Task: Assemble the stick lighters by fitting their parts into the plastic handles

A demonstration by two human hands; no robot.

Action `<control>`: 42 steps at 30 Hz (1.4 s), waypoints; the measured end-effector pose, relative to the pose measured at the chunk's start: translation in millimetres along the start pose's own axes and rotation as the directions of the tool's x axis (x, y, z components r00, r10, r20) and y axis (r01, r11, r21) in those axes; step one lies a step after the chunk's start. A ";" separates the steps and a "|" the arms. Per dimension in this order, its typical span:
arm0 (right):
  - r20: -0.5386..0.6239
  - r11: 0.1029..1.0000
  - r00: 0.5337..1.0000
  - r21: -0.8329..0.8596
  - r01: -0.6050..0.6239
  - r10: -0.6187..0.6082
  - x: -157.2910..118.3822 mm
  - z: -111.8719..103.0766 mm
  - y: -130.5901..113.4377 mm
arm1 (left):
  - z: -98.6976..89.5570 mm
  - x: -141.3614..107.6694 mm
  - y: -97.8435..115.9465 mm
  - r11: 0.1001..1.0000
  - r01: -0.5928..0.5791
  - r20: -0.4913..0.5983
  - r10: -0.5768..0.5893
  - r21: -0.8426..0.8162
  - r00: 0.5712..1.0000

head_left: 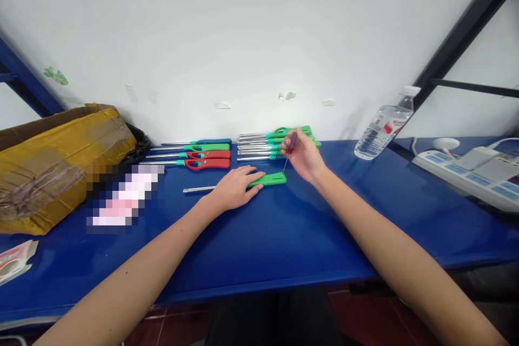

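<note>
A green long-nosed gas lighter (277,179) lies flat on the blue table, its metal tube pointing left. My left hand (234,189) is over its middle, fingers and thumb gripping the body and hiding the trigger part. In my right hand (305,155) is a small screwdriver (292,142) with a dark red see-through handle. Its thin shaft slants down to the handle end of the lighter, and the tip appears to touch there. Behind my hands, several green lighters (259,149) lie side by side, partly covered by my right hand.
Further left lie red lighters (214,164), with a green and a blue one behind. A taped cardboard box (60,167) and a blurred pink-white item (124,197) are on the left. On the right are a water bottle (383,127) and a power strip (462,173). A white wall (243,38) rises behind.
</note>
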State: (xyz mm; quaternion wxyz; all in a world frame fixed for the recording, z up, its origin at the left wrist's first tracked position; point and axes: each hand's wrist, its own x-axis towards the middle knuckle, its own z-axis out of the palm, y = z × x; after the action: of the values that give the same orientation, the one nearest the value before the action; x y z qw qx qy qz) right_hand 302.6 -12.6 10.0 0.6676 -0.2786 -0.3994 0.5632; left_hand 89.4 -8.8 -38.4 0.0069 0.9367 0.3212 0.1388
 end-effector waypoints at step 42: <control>0.188 0.999 0.982 -0.050 0.012 -0.002 0.7 -3.8 6.8 | 1.1 -0.2 1.4 1.000 0.020 0.013 -0.020 -0.001 1.000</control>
State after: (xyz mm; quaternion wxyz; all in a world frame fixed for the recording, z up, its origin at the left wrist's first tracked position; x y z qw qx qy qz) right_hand 302.2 -10.2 2.5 0.6217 -0.2396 -0.4757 0.5743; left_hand 90.4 -9.9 -39.4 0.0109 0.9344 0.3303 0.1329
